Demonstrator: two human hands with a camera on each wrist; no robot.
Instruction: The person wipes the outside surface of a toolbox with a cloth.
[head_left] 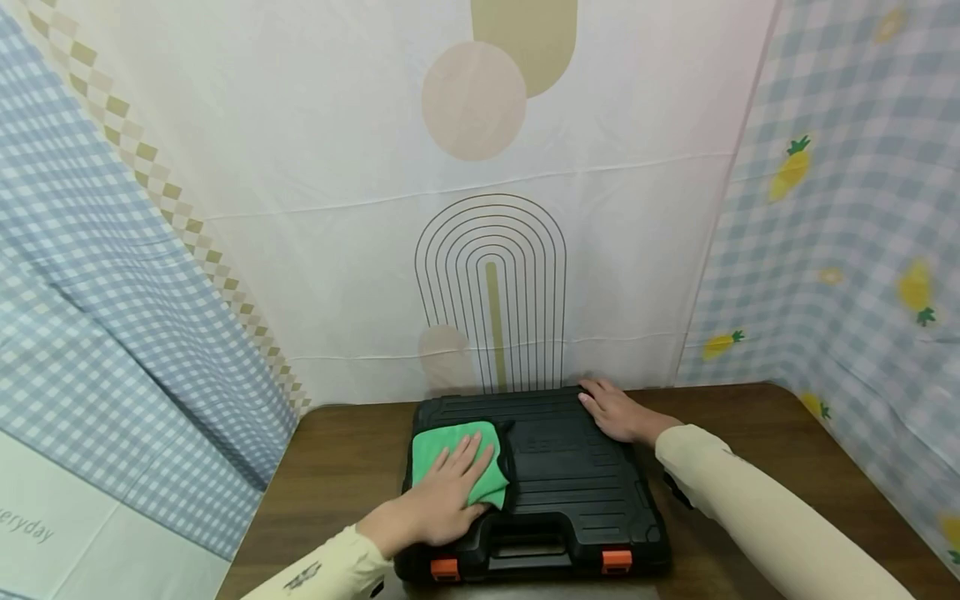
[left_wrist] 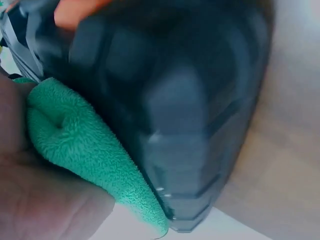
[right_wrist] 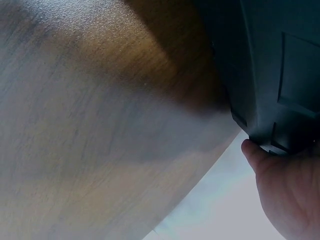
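Note:
A black plastic tool case (head_left: 570, 467) with two orange latches (head_left: 617, 561) and a front handle lies flat on a wooden table. On the left part of its lid is a green cloth (head_left: 427, 446) with a dark edge. My left hand (head_left: 442, 496) presses the cloth down with its fingers spread straight. In the left wrist view the fuzzy cloth (left_wrist: 85, 135) bunches beside the hand, against the case (left_wrist: 170, 100). My right hand (head_left: 618, 414) rests on the far right corner of the case. The right wrist view has that hand (right_wrist: 290, 190) touching the case's corner.
The brown wooden table (head_left: 337, 467) extends to both sides of the case. A white patterned curtain (head_left: 360, 292) hangs right behind the table's far edge. Checked cloths (head_left: 840, 275) hang at the right and left.

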